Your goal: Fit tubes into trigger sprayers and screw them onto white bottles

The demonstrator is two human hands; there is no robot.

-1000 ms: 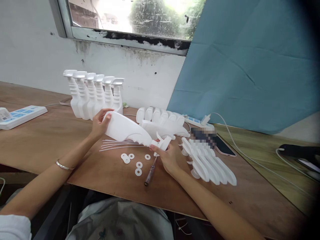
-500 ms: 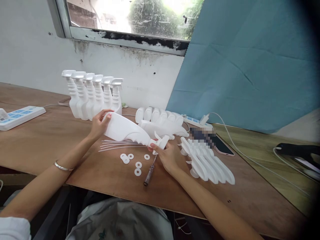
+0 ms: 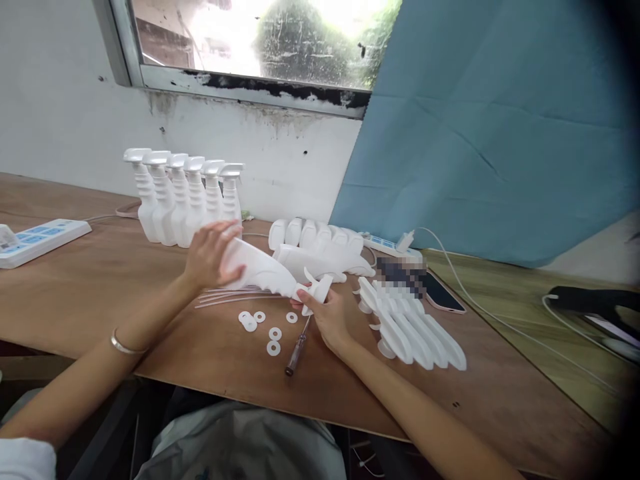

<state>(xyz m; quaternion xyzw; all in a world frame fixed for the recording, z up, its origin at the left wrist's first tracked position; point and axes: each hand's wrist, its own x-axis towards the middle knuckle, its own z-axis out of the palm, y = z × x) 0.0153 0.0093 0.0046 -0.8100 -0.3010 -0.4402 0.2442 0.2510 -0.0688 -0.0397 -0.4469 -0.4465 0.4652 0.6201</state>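
Note:
I hold a white spray bottle [image 3: 263, 272] on its side just above the wooden table [image 3: 90, 293]. My left hand [image 3: 210, 257] is wrapped round the bottle's wide base end. At the neck, my right hand [image 3: 325, 313] grips the white trigger head [image 3: 316, 291]. Thin white dip tubes [image 3: 225, 296] lie under the bottle. Several white washers [image 3: 267, 325] and a screwdriver [image 3: 296, 349] rest on the table below my hands.
A row of upright finished spray bottles [image 3: 185, 197] stands at the back left. Empty bottles [image 3: 320, 243] lie behind my hands, and loose trigger heads [image 3: 413, 327] lie to the right. A power strip [image 3: 35, 237] sits far left, a phone [image 3: 440, 290] and cables to the right.
My left hand has slid from the bottle's base end further over its body, and the bottle has turned a little. My right hand stays on the trigger head.

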